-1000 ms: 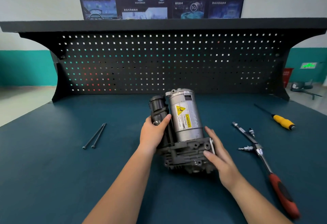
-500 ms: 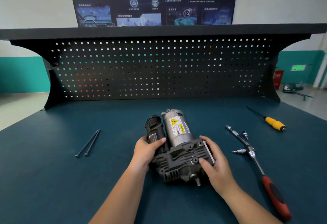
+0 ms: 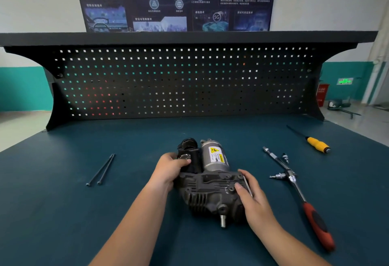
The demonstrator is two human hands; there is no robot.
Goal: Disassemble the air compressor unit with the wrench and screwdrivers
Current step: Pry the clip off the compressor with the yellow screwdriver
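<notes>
"5G" reads on the wall poster (image 3: 216,17); the compressor's yellow warning label (image 3: 216,153) is too small.

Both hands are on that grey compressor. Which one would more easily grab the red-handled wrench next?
Probably the right hand. The red-handled wrench lies just beyond it on the same side, while the left hand grips the black cylinder of the dark grey air compressor on the far side.

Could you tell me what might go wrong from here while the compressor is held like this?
1. The compressor is gripped only at its ends by the left hand and right hand; it might slip, and its protruding stub could strike the bench.
2. The two bolts lie loose and could roll away.
3. The small bits beside the wrench could scatter when it is picked up.
</notes>
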